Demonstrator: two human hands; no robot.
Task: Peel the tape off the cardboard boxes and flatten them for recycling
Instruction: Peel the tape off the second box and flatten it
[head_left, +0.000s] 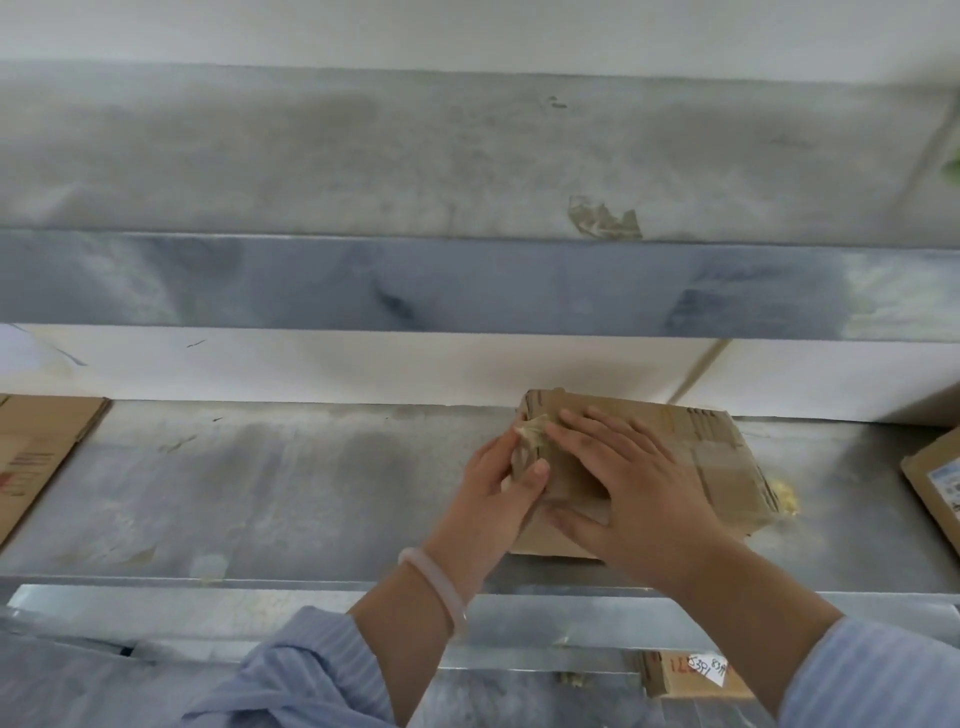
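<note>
A small brown cardboard box (691, 447) lies on the steel table (260, 483), right of centre. My right hand (623, 483) presses flat on its top, fingers spread. My left hand (498, 493) is at the box's left end, thumb and fingers pinching a crumpled strip of clear tape (535, 434) that lifts off the box's near-left corner. A pale bracelet sits on my left wrist. The box's left side is partly hidden by both hands.
A flattened cardboard sheet (36, 457) lies at the table's left edge. Another box (935, 488) pokes in at the right edge. A wad of tape (605, 218) sticks on the steel shelf above. Tape scraps (784, 496) lie beside the box. A labelled box (691, 675) sits below the table.
</note>
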